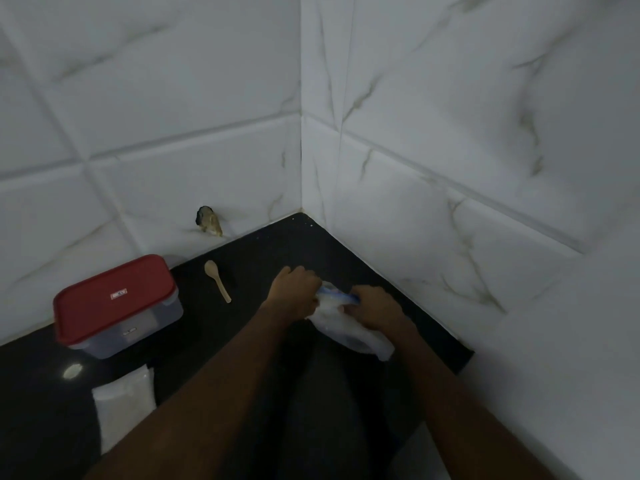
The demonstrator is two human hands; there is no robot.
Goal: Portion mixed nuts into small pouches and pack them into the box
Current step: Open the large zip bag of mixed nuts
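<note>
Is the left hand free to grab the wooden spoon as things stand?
Probably not at once: the left hand pinches the pouch top. Bare counter lies between it and the spoon, so the path looks open once it lets go.

A home kitchen corner: white marble-look wall tiles (pixel 207 98) meet over a black stone worktop (pixel 263 251), with a red-lidded food box (pixel 117 303) and wooden spoon (pixel 217 280).
</note>
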